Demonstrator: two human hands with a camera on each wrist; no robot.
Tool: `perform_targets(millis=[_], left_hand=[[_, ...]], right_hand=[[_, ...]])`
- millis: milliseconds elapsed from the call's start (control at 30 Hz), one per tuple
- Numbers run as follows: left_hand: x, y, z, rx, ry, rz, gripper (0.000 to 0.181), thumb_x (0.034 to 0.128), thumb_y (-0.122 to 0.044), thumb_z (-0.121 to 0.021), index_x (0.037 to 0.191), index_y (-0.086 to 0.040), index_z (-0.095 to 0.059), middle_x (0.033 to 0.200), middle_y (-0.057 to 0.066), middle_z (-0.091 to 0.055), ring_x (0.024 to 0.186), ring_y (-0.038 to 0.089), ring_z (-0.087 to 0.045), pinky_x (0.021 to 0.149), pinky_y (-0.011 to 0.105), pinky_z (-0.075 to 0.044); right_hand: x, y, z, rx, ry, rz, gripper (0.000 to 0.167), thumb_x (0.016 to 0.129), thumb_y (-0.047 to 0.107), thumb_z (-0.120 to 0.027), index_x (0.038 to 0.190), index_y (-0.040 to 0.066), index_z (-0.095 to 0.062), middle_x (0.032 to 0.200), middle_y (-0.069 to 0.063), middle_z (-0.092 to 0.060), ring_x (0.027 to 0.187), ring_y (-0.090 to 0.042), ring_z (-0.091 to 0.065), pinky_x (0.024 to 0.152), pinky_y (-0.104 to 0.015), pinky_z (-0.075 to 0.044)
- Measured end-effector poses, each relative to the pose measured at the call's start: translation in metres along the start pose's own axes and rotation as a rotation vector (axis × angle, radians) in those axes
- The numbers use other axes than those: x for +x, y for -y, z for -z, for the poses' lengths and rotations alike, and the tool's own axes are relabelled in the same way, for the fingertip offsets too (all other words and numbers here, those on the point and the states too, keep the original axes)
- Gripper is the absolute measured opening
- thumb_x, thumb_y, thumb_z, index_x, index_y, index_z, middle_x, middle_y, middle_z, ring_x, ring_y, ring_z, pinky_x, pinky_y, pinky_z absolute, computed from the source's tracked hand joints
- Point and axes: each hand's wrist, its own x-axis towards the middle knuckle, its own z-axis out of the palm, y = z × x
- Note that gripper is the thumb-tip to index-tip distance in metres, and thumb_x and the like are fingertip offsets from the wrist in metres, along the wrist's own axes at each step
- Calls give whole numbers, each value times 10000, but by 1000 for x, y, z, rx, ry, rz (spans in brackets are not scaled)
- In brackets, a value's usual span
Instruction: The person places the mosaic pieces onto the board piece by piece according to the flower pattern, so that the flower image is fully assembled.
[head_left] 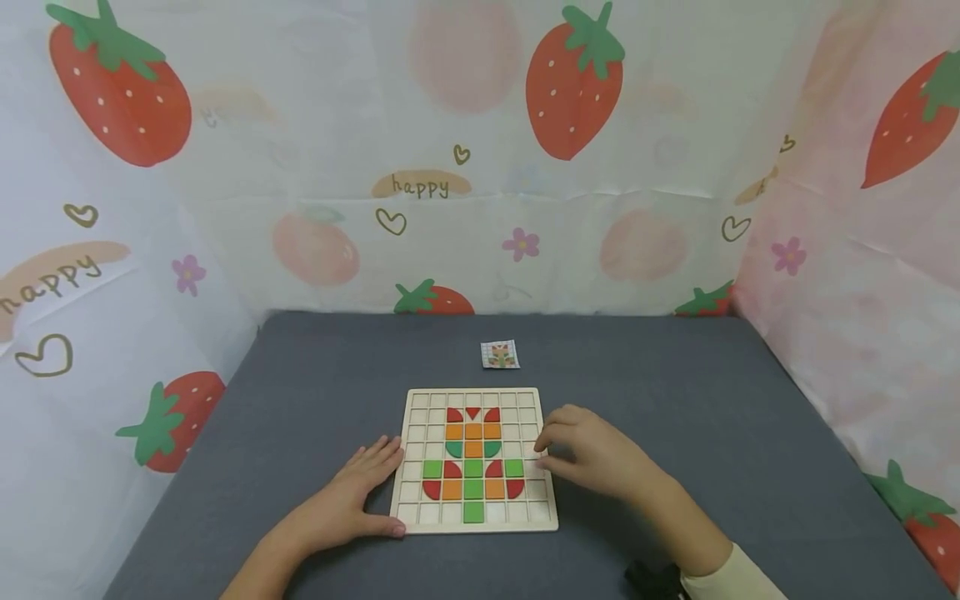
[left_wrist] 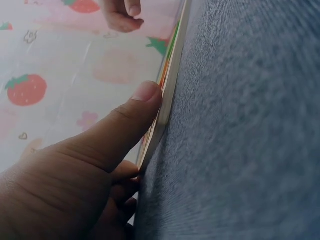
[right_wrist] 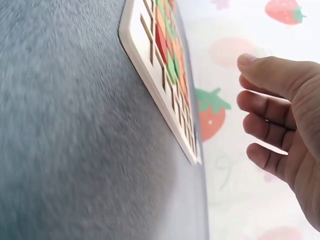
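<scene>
On the dark grey table lies a square wooden grid board (head_left: 480, 529) with red, orange and green pieces set in its middle cells, forming a flower-like pattern. My left hand (head_left: 341, 504) rests against the board's left edge, fingers stretched out. In the left wrist view its thumb (left_wrist: 125, 117) lies on the edge of the board (left_wrist: 172, 87). My right hand (head_left: 596, 454) hovers over the board's right edge with loosely bent fingers. Nothing shows between thumb and fingers of that hand (right_wrist: 295, 110) in the right wrist view, where it is apart from the board (right_wrist: 150, 82).
A small card (head_left: 500, 355) printed with a similar coloured pattern lies behind the board. White cloth with strawberries (head_left: 573, 92) hangs around the back and sides of the table (head_left: 337, 358). A black object (head_left: 652, 581) is partly visible by the right sleeve (head_left: 731, 577).
</scene>
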Motion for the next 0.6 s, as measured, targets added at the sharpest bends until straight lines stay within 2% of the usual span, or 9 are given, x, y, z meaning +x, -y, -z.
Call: perform_targets(millis=[200,300,400,533,600], left_hand=[[-1,-3,7,13,2,9,1079,750,-643,-814,1588,-108,-395,1682,54,-291,1586,305,-158,1271,575,-110],[-1,-5,13,17,-3,-9,1021,772,-597,-823,1565,-83,-434,1653,97,-351,1567,346,-212,1260,600,-148],[-2,-8,20,23,-7,1,971,790,-571,-822,1545,-74,-466,1623,133,-398,1536,397,-275,1232,637,-206],[-4,-8,27,33,-10,39,907,814,-565,-806,1531,-103,-497,1584,119,-463,1487,402,-375,1191,643,-302],[-6,-7,29,41,-24,30,857,834,-534,-803,1519,-106,-515,1552,104,-506,1458,369,-432,1174,613,-355]], right_hand=[[-10,-10,10,-24,-41,26,143,876,266,-837,982,216,-756,1037,130,-638,983,-78,-573,834,-342,-549],[-18,-17,13,-48,-64,33,144,871,262,-841,979,233,-751,1034,144,-638,977,-74,-577,833,-350,-543],[-28,-24,16,-79,-97,31,157,855,259,-855,976,236,-758,1018,155,-635,964,-67,-581,829,-351,-541],[-40,-32,23,-116,-144,22,167,840,246,-864,969,242,-758,995,163,-635,948,-62,-588,817,-344,-540],[-47,-35,27,-129,-163,19,172,832,226,-868,962,235,-757,985,160,-640,940,-67,-593,804,-343,-541]])
